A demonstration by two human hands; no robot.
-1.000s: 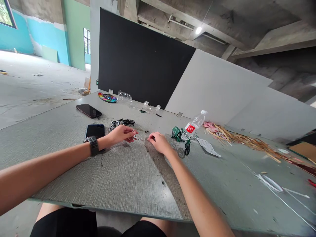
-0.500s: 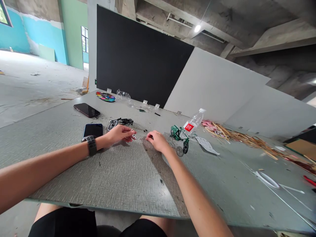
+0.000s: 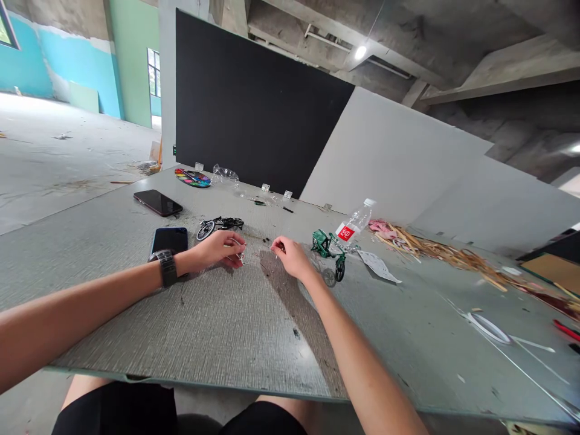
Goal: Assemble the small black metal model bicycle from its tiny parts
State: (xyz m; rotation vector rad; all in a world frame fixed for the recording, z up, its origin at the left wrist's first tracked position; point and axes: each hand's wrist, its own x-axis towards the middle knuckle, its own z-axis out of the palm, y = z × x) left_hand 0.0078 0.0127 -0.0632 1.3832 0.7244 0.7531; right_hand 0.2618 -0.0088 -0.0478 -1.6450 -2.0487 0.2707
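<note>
My left hand (image 3: pixel 223 248), with a dark watch on its wrist, is closed round a small whitish part (image 3: pixel 240 257) too small to name. A short way to its right, my right hand (image 3: pixel 289 255) is raised just over the table, fingertips pinched; a tiny pale bit shows under them, its kind unclear. Behind my left hand lies a black miniature bicycle (image 3: pixel 220 226) with white-rimmed wheels. To the right of my right hand stands a green miniature bicycle (image 3: pixel 330 249). Tiny black pieces (image 3: pixel 266 240) lie between and beyond my hands.
Two phones (image 3: pixel 157 202) lie at the left, one beside my watch. Along the back are a paint palette (image 3: pixel 193 177) and clear plastic packaging (image 3: pixel 225 176). A clear bottle (image 3: pixel 357 220), a paper sheet (image 3: pixel 379 266), wood strips (image 3: pixel 435 249) and a white cable coil (image 3: pixel 490 328) are at the right.
My hands have moved apart: the left is turned slightly with the whitish part, and the right has drawn back from it. The bicycles have stayed in place.
</note>
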